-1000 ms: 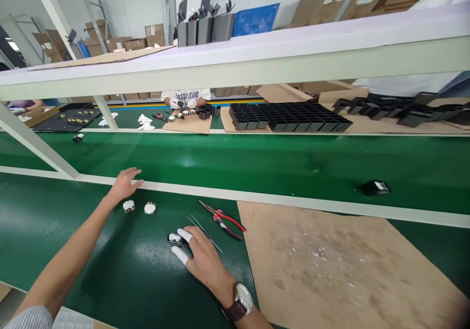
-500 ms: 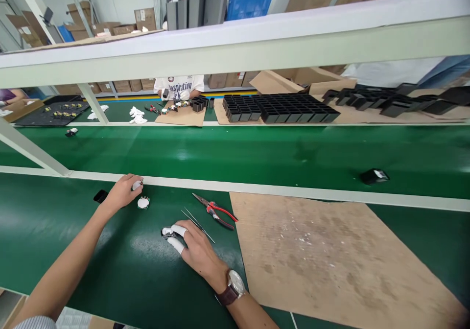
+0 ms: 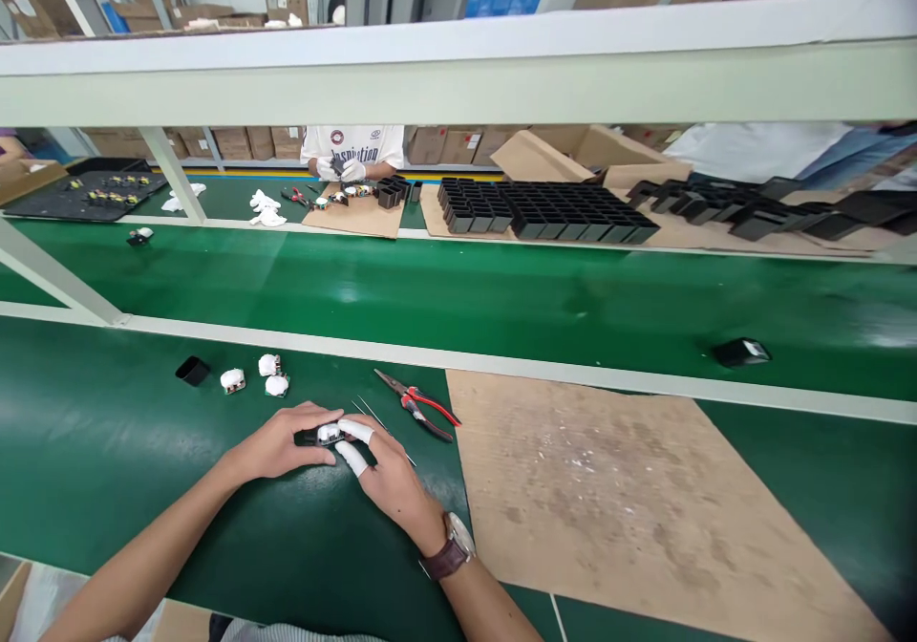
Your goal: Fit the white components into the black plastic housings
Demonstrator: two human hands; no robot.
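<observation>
- Your left hand point(image 3: 276, 443) has its grip closed about the small white-topped black part point(image 3: 330, 434), on or just above the worktop point(image 3: 287, 546), toward its far edge.
- Your right hand point(image 3: 394, 489), in white finger covers point(image 3: 356, 430), pinches that part's other end.
- The step in hand looks like fine two-handed handling.
- The next move probably calls for a steady right grip and light left fingers.

White finger cots point(image 3: 351, 459) on right grip point(image 3: 394, 485); silver watch point(image 3: 460, 534), brown strap point(image 3: 444, 563); striped grey clothing point(image 3: 293, 633).
</observation>
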